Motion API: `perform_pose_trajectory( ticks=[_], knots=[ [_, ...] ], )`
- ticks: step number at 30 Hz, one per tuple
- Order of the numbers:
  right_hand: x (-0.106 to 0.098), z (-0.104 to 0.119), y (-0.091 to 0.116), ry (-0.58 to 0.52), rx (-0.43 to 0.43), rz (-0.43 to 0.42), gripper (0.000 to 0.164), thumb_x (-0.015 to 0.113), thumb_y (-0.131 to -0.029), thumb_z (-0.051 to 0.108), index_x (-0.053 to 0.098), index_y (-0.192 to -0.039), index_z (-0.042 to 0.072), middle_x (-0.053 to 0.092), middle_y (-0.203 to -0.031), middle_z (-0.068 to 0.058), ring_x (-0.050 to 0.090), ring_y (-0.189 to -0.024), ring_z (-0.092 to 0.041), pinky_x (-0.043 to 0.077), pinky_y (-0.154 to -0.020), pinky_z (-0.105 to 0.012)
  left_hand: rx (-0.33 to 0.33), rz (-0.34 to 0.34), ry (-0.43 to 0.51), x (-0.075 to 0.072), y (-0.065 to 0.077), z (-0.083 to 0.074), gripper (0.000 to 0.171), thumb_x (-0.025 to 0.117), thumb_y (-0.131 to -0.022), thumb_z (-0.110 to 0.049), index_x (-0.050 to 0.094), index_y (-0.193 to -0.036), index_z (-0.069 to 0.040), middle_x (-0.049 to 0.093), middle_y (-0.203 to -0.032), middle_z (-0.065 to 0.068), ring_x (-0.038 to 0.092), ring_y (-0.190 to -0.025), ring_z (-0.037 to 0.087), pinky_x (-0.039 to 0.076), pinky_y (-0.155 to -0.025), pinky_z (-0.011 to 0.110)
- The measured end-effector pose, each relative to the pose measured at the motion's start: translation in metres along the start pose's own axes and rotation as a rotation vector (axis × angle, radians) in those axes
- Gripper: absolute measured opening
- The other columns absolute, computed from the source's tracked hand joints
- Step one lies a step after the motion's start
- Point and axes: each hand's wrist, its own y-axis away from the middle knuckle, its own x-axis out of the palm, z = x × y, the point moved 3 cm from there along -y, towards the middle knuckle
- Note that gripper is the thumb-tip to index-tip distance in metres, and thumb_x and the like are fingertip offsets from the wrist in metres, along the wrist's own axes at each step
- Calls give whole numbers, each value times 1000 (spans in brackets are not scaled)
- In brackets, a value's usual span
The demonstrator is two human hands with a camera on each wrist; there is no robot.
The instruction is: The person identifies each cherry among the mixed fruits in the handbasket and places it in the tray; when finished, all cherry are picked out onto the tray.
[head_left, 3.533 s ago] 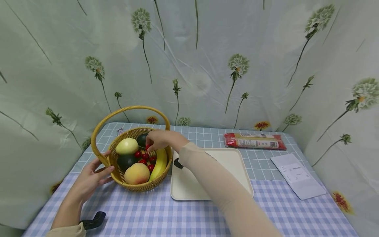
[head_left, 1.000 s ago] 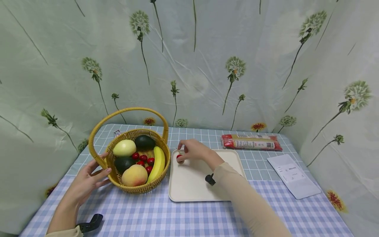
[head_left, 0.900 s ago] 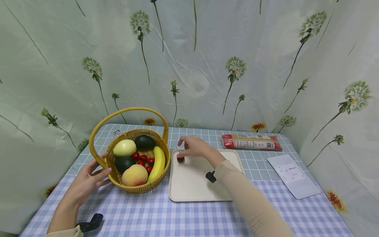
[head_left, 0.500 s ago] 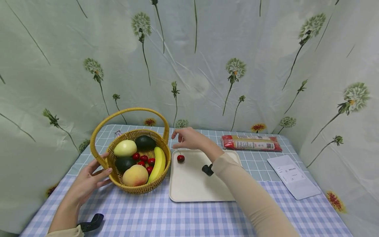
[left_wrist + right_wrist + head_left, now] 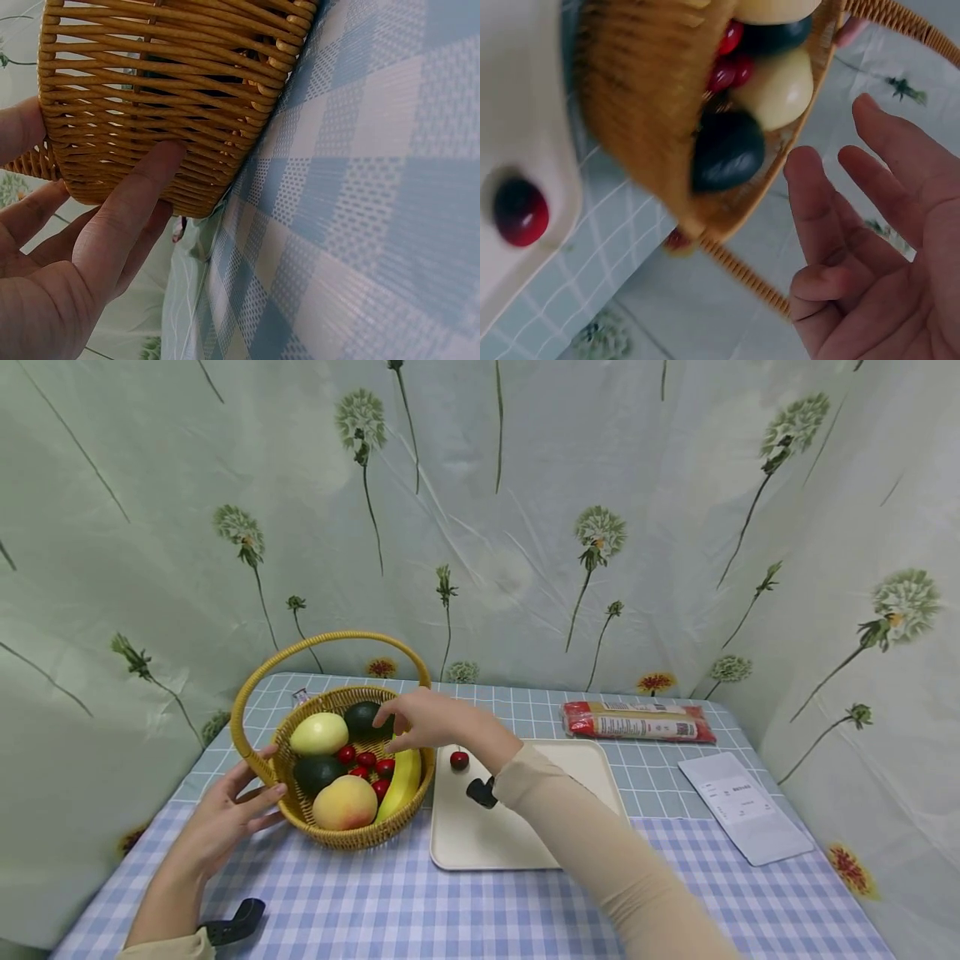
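My left hand (image 5: 225, 818) touches the outer side of a yellow wicker basket (image 5: 360, 837), its fingers extended along the weave (image 5: 112, 75) in the left wrist view. Inside the basket lie a banana (image 5: 406, 783), a peach (image 5: 345, 802), a pale green round fruit (image 5: 321, 733), two dark green fruits (image 5: 318, 773) and several red cherries (image 5: 366, 760). Holding nothing, my right hand (image 5: 442, 720) hovers over the basket's right side, thumb and fingers apart, near the banana's upper end. One cherry (image 5: 459, 761) sits at the back left of a cream tray (image 5: 487, 847).
The basket's tall handle (image 5: 330, 640) arches over the fruit. Behind the tray at the right lies a red-and-clear packet (image 5: 637, 721). A white labelled sheet or pouch (image 5: 742, 806) rests on the right of the checked tablecloth (image 5: 390, 910). Dandelion-patterned curtain (image 5: 510, 552) hangs behind.
My right hand brought a cherry from the basket, released it on the tray, then moved back left over the basket. The left hand has stayed at the basket's side.
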Motion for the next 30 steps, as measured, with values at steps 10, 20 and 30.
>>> perform_pose_trajectory(
  ticks=[10, 20, 30],
  knots=[
    [16, 7, -36, -114, 115, 201, 55, 73, -105, 32, 56, -155, 15, 75, -129, -10, 80, -85, -21, 60, -96, -27, 12, -9, 4, 0, 1, -1, 81, 68, -106, -10, 20, -171, -10, 18, -169, 24, 61, -112, -12, 66, -89, 30],
    [28, 12, -55, -126, 319, 311, 55, 74, -104, 34, 57, -156, 25, 49, -164, 0, 78, -84, -12, 62, -81, -22, 31, -10, 1, 2, 2, -1, 79, 67, -107, -10, 22, -171, -10, 18, -168, 24, 61, -113, -12, 66, -89, 30],
    [30, 19, -60, -197, 471, 291, 43, 78, -101, 18, 69, -143, 26, 66, -139, 4, 80, -84, -12, 66, -79, -23, 27, -19, -17, 1, 2, 0, 78, 67, -107, -12, 22, -171, -11, 16, -170, 26, 60, -112, -12, 66, -89, 30]
  ],
)
